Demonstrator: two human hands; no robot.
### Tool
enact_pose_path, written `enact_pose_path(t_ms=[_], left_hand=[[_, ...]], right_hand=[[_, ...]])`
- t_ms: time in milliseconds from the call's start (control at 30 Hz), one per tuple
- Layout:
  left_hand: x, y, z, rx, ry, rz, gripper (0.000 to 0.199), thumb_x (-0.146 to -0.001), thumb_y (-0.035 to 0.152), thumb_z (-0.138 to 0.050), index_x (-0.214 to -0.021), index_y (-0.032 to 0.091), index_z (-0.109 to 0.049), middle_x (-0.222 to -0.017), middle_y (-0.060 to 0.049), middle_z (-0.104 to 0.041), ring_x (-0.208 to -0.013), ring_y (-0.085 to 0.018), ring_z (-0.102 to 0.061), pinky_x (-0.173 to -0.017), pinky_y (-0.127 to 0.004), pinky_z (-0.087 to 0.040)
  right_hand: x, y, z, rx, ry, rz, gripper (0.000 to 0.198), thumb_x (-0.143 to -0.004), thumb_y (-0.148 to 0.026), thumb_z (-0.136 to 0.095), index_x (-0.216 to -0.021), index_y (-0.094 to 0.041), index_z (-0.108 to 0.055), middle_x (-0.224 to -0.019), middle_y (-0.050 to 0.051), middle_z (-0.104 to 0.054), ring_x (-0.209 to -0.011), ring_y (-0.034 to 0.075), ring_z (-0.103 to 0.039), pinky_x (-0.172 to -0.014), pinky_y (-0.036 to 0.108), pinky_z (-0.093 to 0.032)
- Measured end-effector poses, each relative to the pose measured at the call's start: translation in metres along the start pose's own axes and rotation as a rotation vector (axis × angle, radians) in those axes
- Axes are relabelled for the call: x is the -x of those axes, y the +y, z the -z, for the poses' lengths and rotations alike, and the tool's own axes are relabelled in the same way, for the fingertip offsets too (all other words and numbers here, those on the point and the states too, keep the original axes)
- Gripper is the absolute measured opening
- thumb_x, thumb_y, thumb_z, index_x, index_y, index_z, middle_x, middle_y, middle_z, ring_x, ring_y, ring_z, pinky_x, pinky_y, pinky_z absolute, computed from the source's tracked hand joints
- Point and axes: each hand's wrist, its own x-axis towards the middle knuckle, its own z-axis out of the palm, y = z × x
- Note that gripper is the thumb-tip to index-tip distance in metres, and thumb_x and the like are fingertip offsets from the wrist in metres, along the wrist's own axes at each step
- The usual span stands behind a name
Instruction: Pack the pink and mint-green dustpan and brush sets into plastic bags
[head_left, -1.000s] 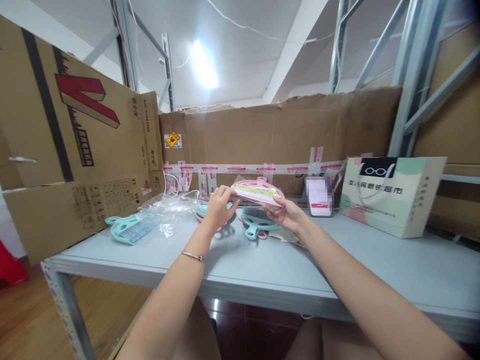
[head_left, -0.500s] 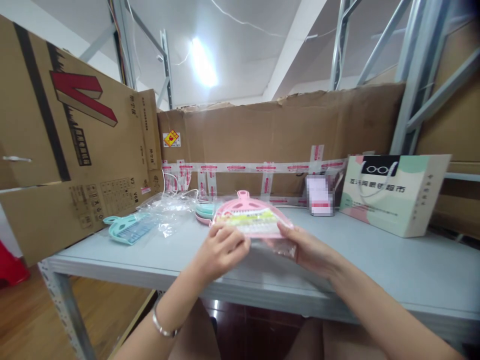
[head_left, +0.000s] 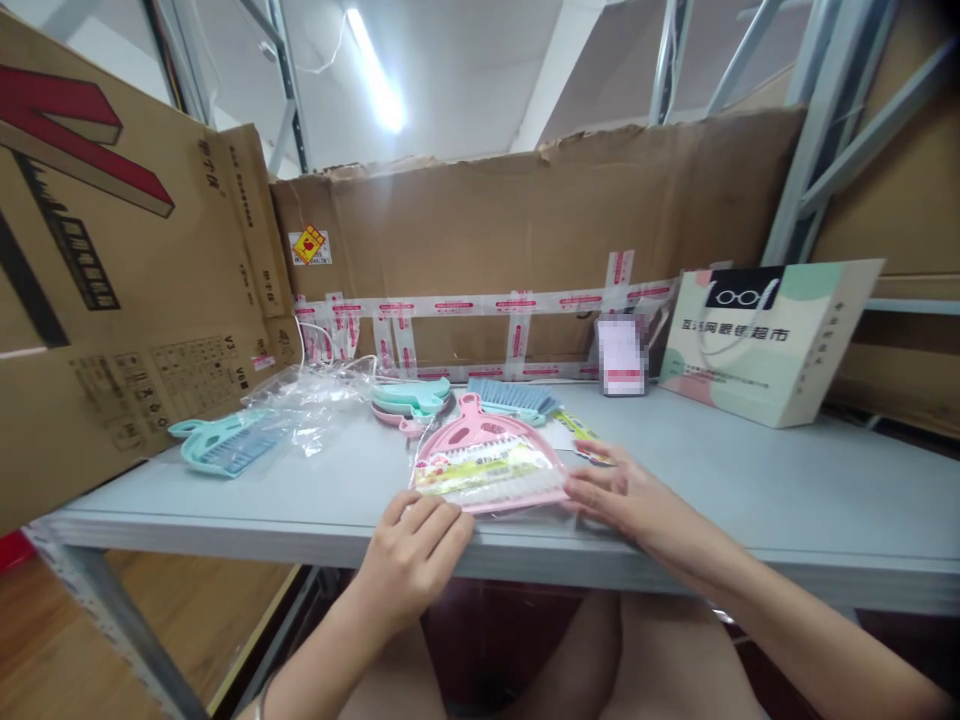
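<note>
A pink dustpan (head_left: 470, 425) with a brush and a yellow-green label lies in a clear plastic bag near the table's front edge. My left hand (head_left: 416, 550) is closed at the bag's lower left edge, its fingers curled over the plastic and the thumb hidden. At the right corner, my right hand (head_left: 637, 495) touches the pack with stretched, slightly spread fingers. Just behind it lie a blue brush (head_left: 514, 396) and a printed card (head_left: 581, 437). Teal and pink dustpans (head_left: 412, 398) are stacked to the back left.
On the left of the table (head_left: 337, 500) sit a teal dustpan with a blue brush (head_left: 225, 445) and crumpled clear plastic bags (head_left: 311, 395). A phone (head_left: 622, 355) and a paper gift bag (head_left: 772, 345) stand back right. Large cardboard boxes (head_left: 465, 230) wall the back and left.
Both hands have brought the bagged pink dustpan down and nearer to the table's front edge. The blue brush and printed card behind it now show. The view has tilted down.
</note>
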Motion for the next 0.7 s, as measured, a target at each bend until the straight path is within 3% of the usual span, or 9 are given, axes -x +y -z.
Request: enact_pose_path(t_ms=[67,100,167,233,267,367,533,700], left_hand=[[-0.001,0.003,-0.002,-0.018,0.016,0.025,0.017,-0.084,0.006,-0.044,-0.087,0.016,-0.058,-0.075,-0.003,-0.066,-0.072,-0.014,-0.060,-0.074,-0.030,-0.039],[-0.002,0.004,-0.002,-0.022,0.023,0.028,0.018,-0.084,0.005,-0.044,-0.087,0.016,-0.058,-0.075,-0.002,-0.066,-0.073,-0.014,-0.060,-0.075,-0.030,-0.038],[-0.005,0.007,-0.002,-0.022,0.029,0.023,0.019,-0.084,0.004,-0.042,-0.087,0.014,-0.058,-0.074,-0.002,-0.066,-0.072,-0.013,-0.060,-0.075,-0.030,-0.036],[-0.009,0.006,-0.001,-0.019,0.050,0.002,0.020,-0.084,0.003,-0.041,-0.087,0.013,-0.058,-0.073,-0.002,-0.066,-0.071,-0.013,-0.060,-0.074,-0.030,-0.035],[-0.010,0.005,0.000,-0.018,0.064,-0.011,0.021,-0.084,0.003,-0.041,-0.087,0.013,-0.059,-0.073,-0.002,-0.066,-0.071,-0.013,-0.059,-0.074,-0.030,-0.035],[-0.011,0.000,0.003,-0.003,0.098,-0.019,0.020,-0.083,0.002,-0.043,-0.087,0.013,-0.059,-0.073,-0.002,-0.067,-0.071,-0.012,-0.059,-0.075,-0.030,-0.033],[-0.010,-0.001,0.007,0.029,0.051,0.014,0.021,-0.083,0.001,-0.041,-0.084,0.015,-0.057,-0.071,0.000,-0.065,-0.068,-0.011,-0.057,-0.077,-0.030,-0.032],[-0.012,0.007,0.009,0.068,0.014,0.189,0.015,-0.085,0.007,-0.045,-0.078,0.017,-0.055,-0.064,0.002,-0.060,-0.062,-0.011,-0.052,-0.076,-0.030,-0.032]], right_hand=[[0.004,0.011,0.004,0.275,0.197,0.345,0.093,-0.047,-0.039,-0.084,-0.127,-0.019,-0.041,-0.114,0.016,-0.059,-0.099,0.028,-0.060,-0.078,0.040,-0.053],[0.007,0.016,0.004,0.426,0.233,0.548,0.090,-0.047,-0.039,-0.084,-0.125,-0.020,-0.043,-0.117,0.015,-0.057,-0.104,0.030,-0.057,-0.082,0.042,-0.051],[0.014,0.020,0.001,0.714,0.192,0.891,0.066,-0.059,-0.034,-0.080,-0.118,-0.023,-0.051,-0.117,0.012,-0.057,-0.109,0.029,-0.054,-0.088,0.043,-0.047],[0.018,0.020,-0.003,0.899,0.122,1.089,0.033,-0.075,-0.022,-0.067,-0.106,-0.025,-0.057,-0.109,0.008,-0.062,-0.103,0.024,-0.058,-0.086,0.041,-0.046],[0.018,0.018,-0.005,0.935,0.120,1.143,0.023,-0.080,-0.016,-0.060,-0.101,-0.025,-0.058,-0.105,0.006,-0.064,-0.099,0.021,-0.059,-0.084,0.038,-0.046],[0.013,0.011,-0.007,0.881,0.195,1.220,0.021,-0.083,-0.007,-0.050,-0.095,-0.023,-0.056,-0.094,0.005,-0.066,-0.091,0.019,-0.062,-0.082,0.036,-0.047],[0.006,0.006,-0.013,0.974,0.156,1.294,0.027,-0.081,-0.020,-0.059,-0.108,-0.019,-0.053,-0.099,0.008,-0.067,-0.096,0.021,-0.062,-0.083,0.038,-0.047],[0.005,0.007,-0.021,1.026,0.118,1.337,0.015,-0.081,-0.010,-0.054,-0.090,-0.019,-0.060,-0.089,0.004,-0.070,-0.085,0.017,-0.063,-0.083,0.035,-0.045]])
